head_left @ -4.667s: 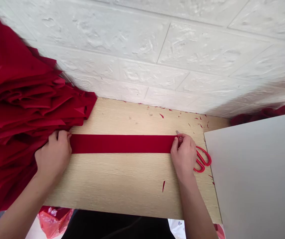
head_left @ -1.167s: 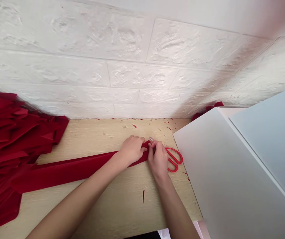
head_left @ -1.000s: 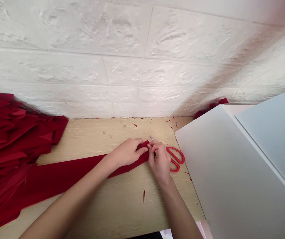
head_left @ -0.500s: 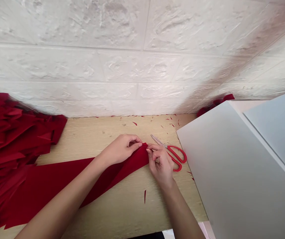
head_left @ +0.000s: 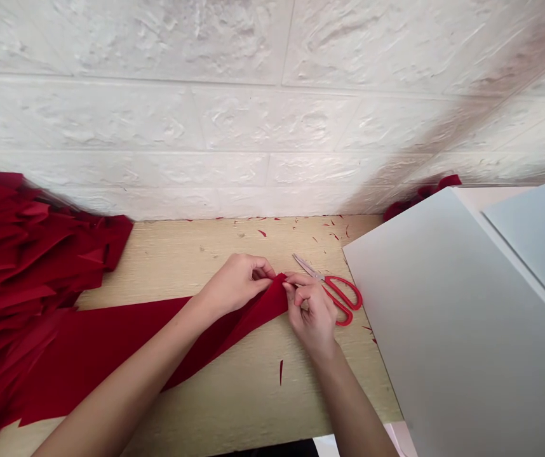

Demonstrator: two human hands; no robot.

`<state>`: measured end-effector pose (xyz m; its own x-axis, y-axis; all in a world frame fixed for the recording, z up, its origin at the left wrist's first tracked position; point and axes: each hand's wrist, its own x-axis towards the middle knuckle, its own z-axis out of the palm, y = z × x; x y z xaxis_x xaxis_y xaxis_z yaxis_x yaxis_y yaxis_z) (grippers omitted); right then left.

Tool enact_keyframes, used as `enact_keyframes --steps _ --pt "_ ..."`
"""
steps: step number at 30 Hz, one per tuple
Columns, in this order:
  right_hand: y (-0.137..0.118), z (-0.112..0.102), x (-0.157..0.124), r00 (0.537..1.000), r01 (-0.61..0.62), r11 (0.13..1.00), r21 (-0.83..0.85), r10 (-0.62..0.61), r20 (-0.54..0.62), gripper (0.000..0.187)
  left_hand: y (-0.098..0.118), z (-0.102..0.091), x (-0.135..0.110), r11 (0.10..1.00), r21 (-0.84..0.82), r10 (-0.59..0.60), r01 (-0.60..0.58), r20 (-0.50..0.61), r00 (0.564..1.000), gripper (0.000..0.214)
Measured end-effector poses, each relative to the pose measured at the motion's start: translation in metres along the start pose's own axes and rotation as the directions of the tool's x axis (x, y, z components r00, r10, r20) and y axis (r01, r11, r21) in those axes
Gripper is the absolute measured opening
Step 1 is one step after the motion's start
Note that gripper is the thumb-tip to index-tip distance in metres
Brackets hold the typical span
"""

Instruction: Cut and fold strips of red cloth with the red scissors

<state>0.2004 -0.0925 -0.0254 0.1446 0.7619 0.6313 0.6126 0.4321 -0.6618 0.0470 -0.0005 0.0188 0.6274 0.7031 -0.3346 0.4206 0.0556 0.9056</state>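
Note:
A long strip of red fabric [head_left: 115, 336] runs across the table from the pile at left, and its narrow right end is folded over. My left hand [head_left: 237, 282] pinches that end between thumb and fingers from the far left side. Close beside it, my right hand [head_left: 311, 311] pinches the tip of the same fabric from the right. Just behind my right hand lies a pair of scissors [head_left: 343, 297] with red handles, its blades pointing away to the upper left; nobody holds it.
A heap of red fabric pieces [head_left: 29, 247] covers the table's left side. A white box-like panel [head_left: 448, 304] stands at right, with more red fabric [head_left: 418, 195] behind it. Small red scraps [head_left: 281, 372] are scattered on the wooden table [head_left: 234, 406]. A white brick-patterned wall [head_left: 234, 127] closes off the back.
The whole view has shifted slightly. Both hands still pinch the fabric end, whose fold now stands a little more open between them. The scissors have not moved on the table.

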Motion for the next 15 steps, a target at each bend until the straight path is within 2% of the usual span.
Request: enact_keyframes --steps 5,12,15 --pt "-0.0013 -0.0006 0.0022 1.000 0.001 1.000 0.006 -0.001 -0.018 0.029 0.0012 0.0001 -0.0016 0.990 0.126 0.068 -0.060 -0.064 0.996 0.018" --pt "0.0026 -0.0006 -0.0002 0.998 -0.055 0.998 -0.033 0.054 -0.037 0.025 -0.0012 0.0035 -0.0019 0.977 0.172 0.135 -0.123 -0.062 0.989 0.019" --pt "0.0025 -0.0005 -0.0001 0.998 -0.061 0.997 -0.038 0.060 -0.028 0.025 0.0010 0.0049 -0.0017 0.985 0.124 0.128 -0.117 -0.082 0.988 0.016"
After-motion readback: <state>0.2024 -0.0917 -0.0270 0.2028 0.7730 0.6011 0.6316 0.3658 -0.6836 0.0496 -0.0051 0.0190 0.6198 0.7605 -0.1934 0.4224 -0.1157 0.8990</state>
